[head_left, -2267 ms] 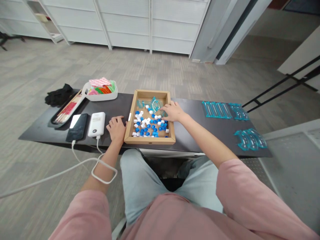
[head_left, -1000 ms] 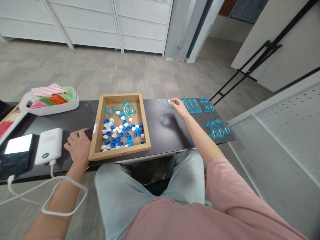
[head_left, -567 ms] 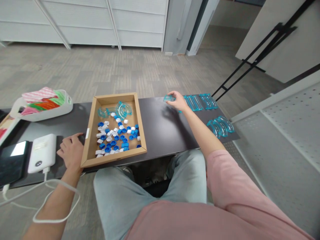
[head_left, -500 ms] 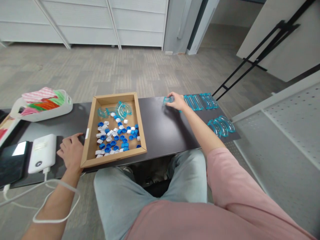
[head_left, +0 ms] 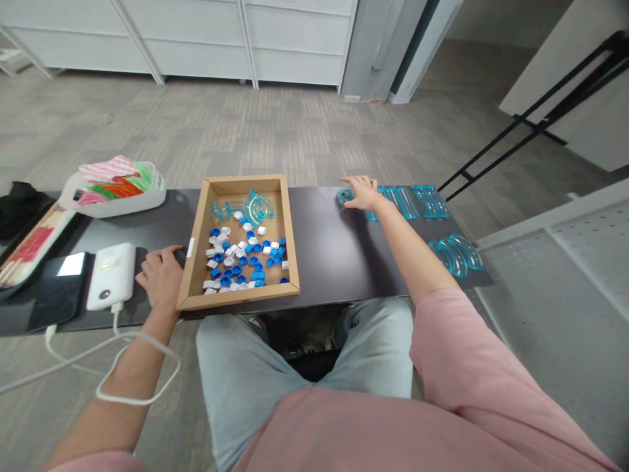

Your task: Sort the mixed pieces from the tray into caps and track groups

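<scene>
Right hand point(head_left: 364, 193): fingers parted around a small teal piece point(head_left: 343, 196) near the table's point(head_left: 329, 252) far edge; whether gripping it or free of it, cannot tell. Left hand point(head_left: 161, 275): loosely curled, nothing visibly held, just beside the cardboard box point(head_left: 291, 242).
Set out at right: straight teal pieces point(head_left: 405, 202) in a row, shorter teal pieces point(head_left: 430, 201) adjoining, curved teal pieces point(head_left: 456, 254) farther forward (grouped by shape, it seems).
In the box: a few teal rounds point(head_left: 253, 204); blue and white pieces point(head_left: 257, 276), mixed. Teal layout, as judged: mostly done.
Room: dark tabletop between box and rows; box close to the near edge; power bank point(head_left: 112, 275) bounding the left hand.
</scene>
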Demonstrator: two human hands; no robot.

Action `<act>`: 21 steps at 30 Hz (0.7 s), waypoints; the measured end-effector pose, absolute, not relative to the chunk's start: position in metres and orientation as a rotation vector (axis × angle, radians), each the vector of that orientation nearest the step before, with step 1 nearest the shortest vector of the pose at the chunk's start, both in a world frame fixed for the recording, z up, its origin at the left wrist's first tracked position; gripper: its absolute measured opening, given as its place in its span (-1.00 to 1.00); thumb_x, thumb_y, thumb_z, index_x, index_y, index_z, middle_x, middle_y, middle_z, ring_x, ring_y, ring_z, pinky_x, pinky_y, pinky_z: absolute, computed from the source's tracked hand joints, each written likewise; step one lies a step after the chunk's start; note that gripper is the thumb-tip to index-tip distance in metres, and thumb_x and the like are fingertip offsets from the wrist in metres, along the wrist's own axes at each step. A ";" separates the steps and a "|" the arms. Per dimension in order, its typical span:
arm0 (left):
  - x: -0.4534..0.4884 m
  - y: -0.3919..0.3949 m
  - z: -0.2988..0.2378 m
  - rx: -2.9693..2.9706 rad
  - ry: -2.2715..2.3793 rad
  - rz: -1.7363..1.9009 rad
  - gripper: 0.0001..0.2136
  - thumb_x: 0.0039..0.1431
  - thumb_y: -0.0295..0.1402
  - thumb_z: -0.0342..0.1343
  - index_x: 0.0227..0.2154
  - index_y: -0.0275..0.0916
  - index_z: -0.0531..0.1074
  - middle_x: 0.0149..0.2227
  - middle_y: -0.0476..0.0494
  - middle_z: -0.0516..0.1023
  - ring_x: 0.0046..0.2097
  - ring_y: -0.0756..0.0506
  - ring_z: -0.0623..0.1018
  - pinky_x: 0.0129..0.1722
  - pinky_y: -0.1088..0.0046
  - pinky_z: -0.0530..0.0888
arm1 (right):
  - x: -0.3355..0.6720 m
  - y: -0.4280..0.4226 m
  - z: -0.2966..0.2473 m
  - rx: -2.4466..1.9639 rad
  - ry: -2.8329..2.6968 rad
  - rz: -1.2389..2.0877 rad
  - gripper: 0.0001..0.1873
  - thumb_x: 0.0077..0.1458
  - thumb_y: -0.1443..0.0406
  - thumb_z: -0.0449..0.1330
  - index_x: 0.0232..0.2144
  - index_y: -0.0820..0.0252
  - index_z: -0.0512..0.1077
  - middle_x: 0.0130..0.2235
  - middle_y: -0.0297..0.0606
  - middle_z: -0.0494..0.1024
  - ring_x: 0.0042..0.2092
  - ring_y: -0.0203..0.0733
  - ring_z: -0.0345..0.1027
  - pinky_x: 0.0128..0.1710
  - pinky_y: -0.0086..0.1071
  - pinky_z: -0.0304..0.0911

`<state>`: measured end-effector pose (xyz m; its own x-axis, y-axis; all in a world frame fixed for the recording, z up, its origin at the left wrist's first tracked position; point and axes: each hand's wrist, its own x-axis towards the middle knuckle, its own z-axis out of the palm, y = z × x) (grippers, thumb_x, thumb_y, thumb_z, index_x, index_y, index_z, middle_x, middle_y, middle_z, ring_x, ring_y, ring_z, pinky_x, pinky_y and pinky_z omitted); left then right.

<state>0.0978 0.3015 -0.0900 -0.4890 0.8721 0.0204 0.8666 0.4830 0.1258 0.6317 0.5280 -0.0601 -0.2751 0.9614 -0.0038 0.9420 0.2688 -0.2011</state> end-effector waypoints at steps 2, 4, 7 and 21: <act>0.100 0.301 -0.086 1.551 2.643 0.189 -0.42 0.69 -0.29 -0.29 0.50 -0.34 0.45 0.41 -0.64 0.40 0.41 -0.51 0.39 0.35 -0.08 0.32 | 0.609 0.522 -0.052 -1.707 -2.367 0.218 -0.05 0.15 0.16 0.34 0.57 0.15 0.41 0.49 0.13 0.52 0.47 0.54 0.23 0.39 0.29 0.15; 0.101 0.300 -0.082 1.552 2.602 0.207 -0.42 0.71 -0.28 -0.29 0.52 -0.34 0.43 0.42 -0.64 0.40 0.41 -0.49 0.38 0.34 -0.05 0.29 | 0.572 0.512 -0.042 -1.511 -2.371 0.236 -0.25 0.27 0.16 0.27 0.47 0.10 0.50 0.39 0.06 0.60 0.41 0.46 0.29 0.38 0.22 0.13; 0.100 0.296 -0.078 1.581 2.525 0.257 -0.41 0.73 -0.22 -0.27 0.56 -0.37 0.39 0.43 -0.66 0.38 0.41 -0.49 0.37 0.31 -0.04 0.26 | 0.498 0.492 -0.032 -1.251 -2.450 0.269 -0.54 0.41 0.14 0.23 0.26 0.03 0.64 0.23 -0.04 0.69 0.31 0.36 0.40 0.38 0.16 0.12; 0.106 0.292 -0.076 1.661 2.472 0.453 -0.49 0.66 -0.25 -0.03 0.48 -0.29 0.51 0.43 -0.69 0.46 0.43 -0.54 0.42 0.26 -0.07 0.28 | 0.348 0.492 -0.071 -1.664 -2.371 0.516 -0.43 0.33 -0.01 0.43 0.22 0.18 0.59 0.14 0.23 0.76 0.22 0.48 0.65 0.32 0.21 0.45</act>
<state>0.1059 0.2923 -0.0760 -0.3858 0.9206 0.0596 0.8819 0.3491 0.3170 0.3483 0.4925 -0.0713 -0.3471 0.9371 -0.0367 0.8678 0.3061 -0.3915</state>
